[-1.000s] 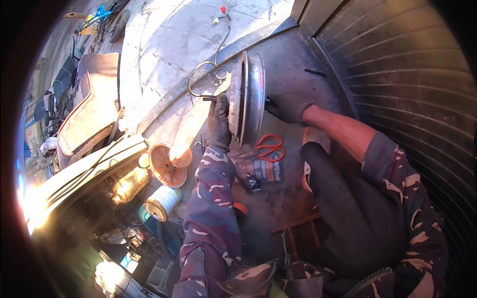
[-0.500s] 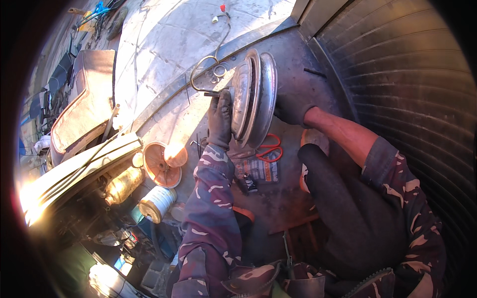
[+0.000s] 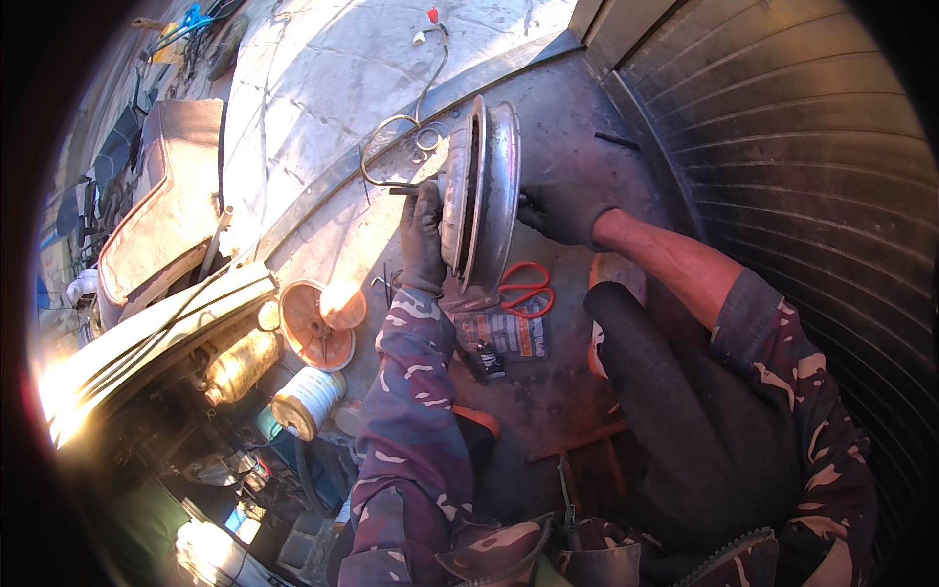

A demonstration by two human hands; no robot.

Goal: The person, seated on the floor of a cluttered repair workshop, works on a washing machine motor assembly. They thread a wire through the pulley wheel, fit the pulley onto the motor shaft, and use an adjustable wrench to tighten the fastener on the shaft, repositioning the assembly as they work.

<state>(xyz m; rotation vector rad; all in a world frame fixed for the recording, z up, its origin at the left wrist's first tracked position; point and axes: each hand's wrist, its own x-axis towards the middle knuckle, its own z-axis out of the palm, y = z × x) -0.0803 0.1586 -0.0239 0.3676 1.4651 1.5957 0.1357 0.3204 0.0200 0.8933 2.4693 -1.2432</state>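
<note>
A bare silver hub-motor wheel (image 3: 501,186), with no tyre on it, stands on edge between my hands, tilted slightly. My gloved left hand (image 3: 423,243) holds its left side, fingers up by the axle stub where a dark cable (image 3: 366,157) comes out. That cable loops away to a connector with a red end (image 3: 433,17). On the other side my gloved right hand (image 3: 569,211) has its fingers closed at the dark axle end. Red-handled scissors (image 3: 528,291) lie below the wheel, partly beside a printed packet (image 3: 516,336).
Left of my forearm are an orange plastic reel (image 3: 305,333), a white spool (image 3: 309,397) and a yellowish bottle (image 3: 243,368). A brown padded seat (image 3: 161,210) stands farther left. Ribbed metal shutter (image 3: 812,147) bounds the right. A short black rod (image 3: 617,141) lies near it.
The wheel has shifted a little left and turned more edge-on. Both hands moved left with it, and the right hand's fingers now show at the axle end.
</note>
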